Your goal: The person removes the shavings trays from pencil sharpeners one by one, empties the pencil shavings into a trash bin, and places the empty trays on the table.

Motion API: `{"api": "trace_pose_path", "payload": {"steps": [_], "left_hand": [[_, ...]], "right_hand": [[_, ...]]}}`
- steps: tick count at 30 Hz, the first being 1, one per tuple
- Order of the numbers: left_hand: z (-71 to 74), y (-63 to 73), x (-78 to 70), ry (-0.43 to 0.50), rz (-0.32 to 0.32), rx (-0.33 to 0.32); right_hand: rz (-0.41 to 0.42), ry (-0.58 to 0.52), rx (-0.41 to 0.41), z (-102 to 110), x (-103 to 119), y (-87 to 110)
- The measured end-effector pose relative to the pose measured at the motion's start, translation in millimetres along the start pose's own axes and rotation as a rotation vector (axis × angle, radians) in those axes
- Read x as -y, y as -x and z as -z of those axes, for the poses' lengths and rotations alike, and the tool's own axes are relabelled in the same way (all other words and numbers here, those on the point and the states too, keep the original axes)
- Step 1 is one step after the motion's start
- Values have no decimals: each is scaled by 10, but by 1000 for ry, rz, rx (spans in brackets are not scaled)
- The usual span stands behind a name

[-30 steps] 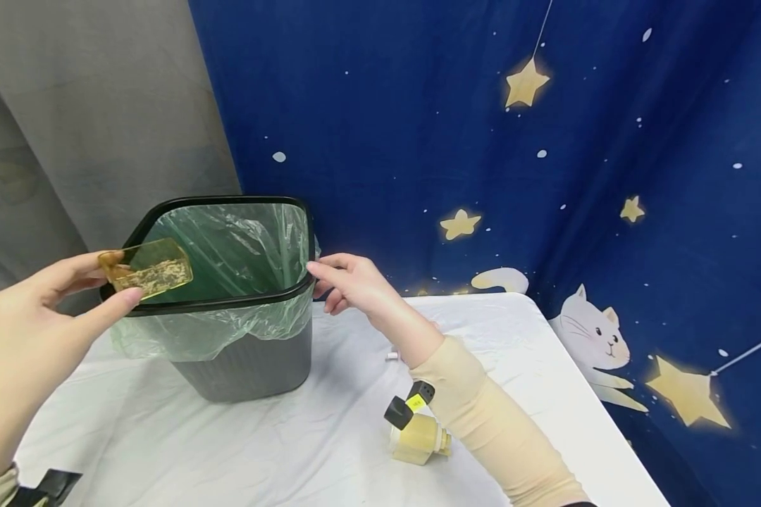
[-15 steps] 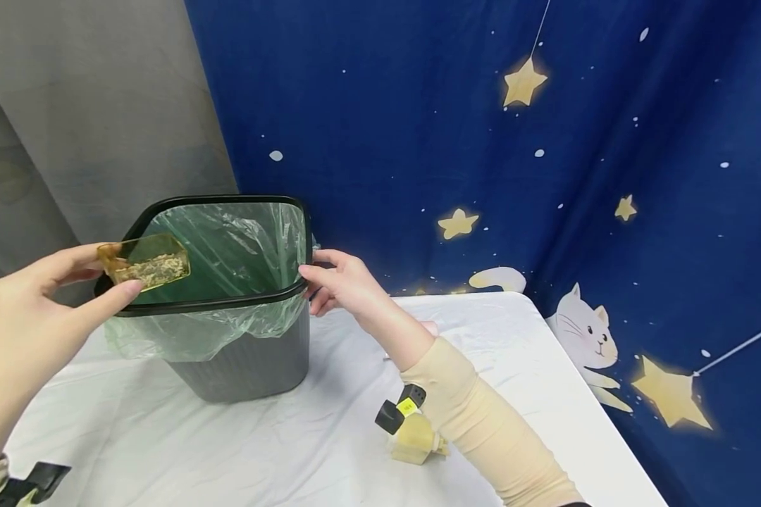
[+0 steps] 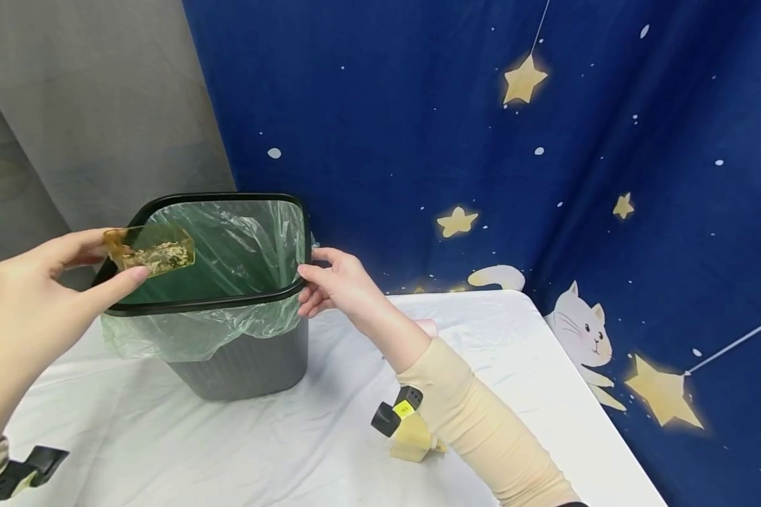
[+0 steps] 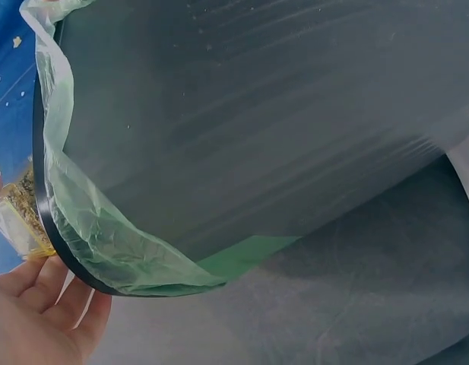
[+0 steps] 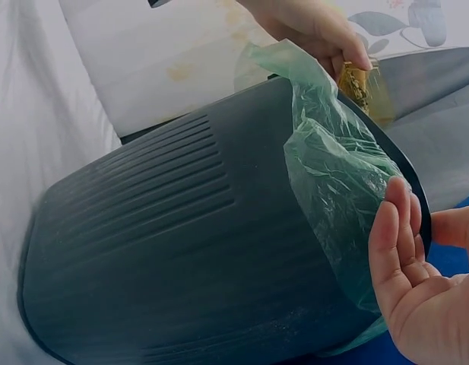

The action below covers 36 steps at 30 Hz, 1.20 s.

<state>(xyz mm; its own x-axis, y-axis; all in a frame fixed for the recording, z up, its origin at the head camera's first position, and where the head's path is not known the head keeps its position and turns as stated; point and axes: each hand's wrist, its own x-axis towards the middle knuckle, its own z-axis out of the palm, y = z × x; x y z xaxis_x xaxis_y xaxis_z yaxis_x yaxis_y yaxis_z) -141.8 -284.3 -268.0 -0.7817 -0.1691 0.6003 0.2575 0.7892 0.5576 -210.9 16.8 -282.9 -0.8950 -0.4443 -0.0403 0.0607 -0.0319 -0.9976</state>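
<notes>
My left hand (image 3: 51, 289) pinches a translucent yellow box (image 3: 172, 258) between thumb and fingers. Pale brown flakes, like shavings, lie inside it. The box is held just above the near left part of the rim of a dark grey trash can (image 3: 247, 370). A thin green bag (image 3: 190, 334) lines the can and folds over its black rim. At the can's right side my right hand (image 3: 342, 285) grips the rim, thumb on top and fingers outside, against the bag in the right wrist view. The left wrist view shows the box (image 4: 25, 205) only partly, behind the rim.
A pale yellow device (image 3: 411, 440) stands on the white-covered table (image 3: 279, 451), partly behind the right wrist camera. A small pink thing (image 3: 428, 327) shows beside the right forearm. A blue star-patterned curtain (image 3: 380, 127) hangs behind the table.
My left hand has risen slightly with the yellow box, which still holds its flakes. My right hand stays at the rim, its fingers a little further round. The view has shifted slightly.
</notes>
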Motion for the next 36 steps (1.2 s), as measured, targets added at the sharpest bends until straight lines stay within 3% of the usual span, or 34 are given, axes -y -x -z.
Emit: {"api": "trace_pose_path", "payload": {"steps": [7,13,20,28,36], "left_hand": [[36,-60,-18,-30,20,11],[66,-124,-51,-39,-20,-9],[64,-236,-27,-14,11,-31],[68,-333,-33,3,-32,-28],[106,-413,-149,18,-66,-50]], "right_hand": [[6,-14,-9,-16,1,7],[7,-24,-14,-33,-18,-8],[17,-26,-19,-28,-25,-16],[25,-29,-8,-20,-21,0],[24,-27,-10,-25,-22,2]]}}
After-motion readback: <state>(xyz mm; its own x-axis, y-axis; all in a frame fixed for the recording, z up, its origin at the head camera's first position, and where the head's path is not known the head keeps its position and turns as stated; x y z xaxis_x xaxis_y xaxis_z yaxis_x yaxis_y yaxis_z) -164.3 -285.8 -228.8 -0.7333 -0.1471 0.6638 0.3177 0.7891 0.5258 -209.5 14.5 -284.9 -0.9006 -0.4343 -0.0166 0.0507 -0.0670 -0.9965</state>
